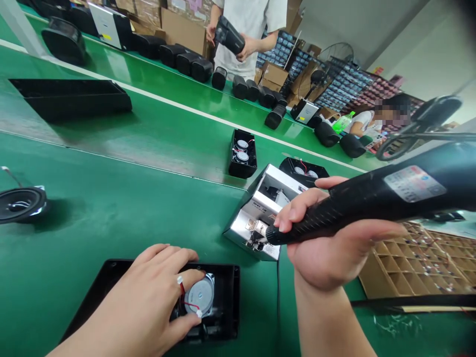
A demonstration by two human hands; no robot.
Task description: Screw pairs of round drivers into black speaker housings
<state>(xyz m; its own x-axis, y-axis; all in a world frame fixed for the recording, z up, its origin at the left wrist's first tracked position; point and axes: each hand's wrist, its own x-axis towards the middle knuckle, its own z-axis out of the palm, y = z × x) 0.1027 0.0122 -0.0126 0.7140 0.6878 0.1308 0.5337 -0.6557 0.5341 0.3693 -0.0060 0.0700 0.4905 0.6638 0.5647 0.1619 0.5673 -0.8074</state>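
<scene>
My left hand point(156, 292) lies over a black plastic housing point(232, 302) at the bottom of the view. Its index finger and thumb curve around a round speaker point(201, 296) with a silver back, set inside the housing. Thin red and white wires point(181, 285) with small white plugs lie by the fingers. Wrapped in my right hand point(327, 248) is a black electric screwdriver point(353, 198), slanting down to the left. Its tip is at the front outlet of a silver screw feeder point(238, 225), where small parts hide the exact contact.
A loose speaker point(20, 203) lies at the left. Beyond are an angled black housing point(82, 99) and a housing with two speakers point(242, 156). A divided cardboard box point(416, 258) stands right. A black cable point(278, 302) runs forward. Across the bench, a person point(249, 29) holds a black housing.
</scene>
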